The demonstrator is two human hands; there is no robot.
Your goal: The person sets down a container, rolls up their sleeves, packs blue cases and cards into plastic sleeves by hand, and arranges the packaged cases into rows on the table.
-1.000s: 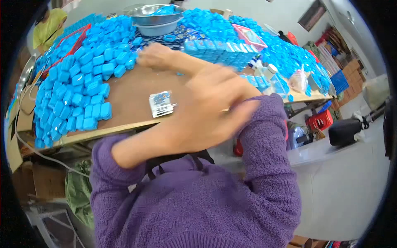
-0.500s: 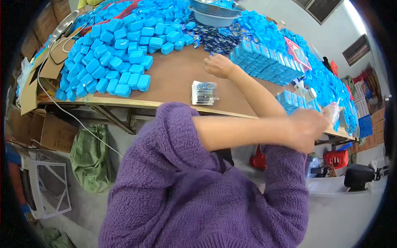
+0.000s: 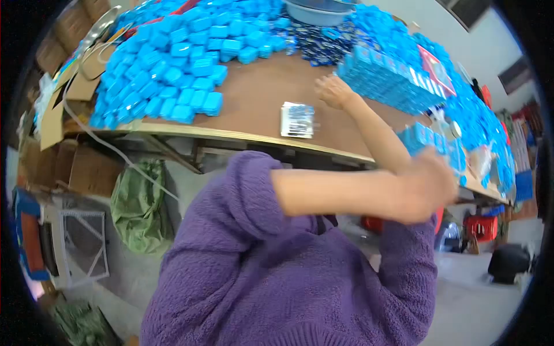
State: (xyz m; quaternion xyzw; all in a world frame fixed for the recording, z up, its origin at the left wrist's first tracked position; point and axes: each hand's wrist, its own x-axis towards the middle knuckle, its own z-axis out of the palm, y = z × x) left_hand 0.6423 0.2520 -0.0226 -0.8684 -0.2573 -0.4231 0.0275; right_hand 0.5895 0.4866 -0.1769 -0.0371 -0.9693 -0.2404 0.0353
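Observation:
My left hand [image 3: 426, 187] is smeared by motion and crosses in front of my right forearm, near the elbow and the pushed-up purple sleeve [image 3: 408, 248]; its fingers cannot be made out. Beyond it, my right hand [image 3: 334, 92] is over the brown table top [image 3: 259, 86], fingers loosely bent and slightly apart, with no object visible in them. It is nearest to the stacked rows of blue packs [image 3: 386, 78]. Left of that hand, a small flat packet with dark stripes [image 3: 298, 120] lies near the table's front edge.
Loose blue cases [image 3: 173, 75] are heaped on the left. Dark blue small packets [image 3: 323, 46] lie below a basin [image 3: 317, 15]. A pink tray [image 3: 435, 69], another blue stack [image 3: 424, 138] and a white bottle [image 3: 455, 130] are on the right. A green sack [image 3: 141, 207] stands on the floor.
The view has swung, shifting the table contents rightward. My left hand has crossed from over the table's front to my right forearm. My right hand stays over the table, its fingers now looser.

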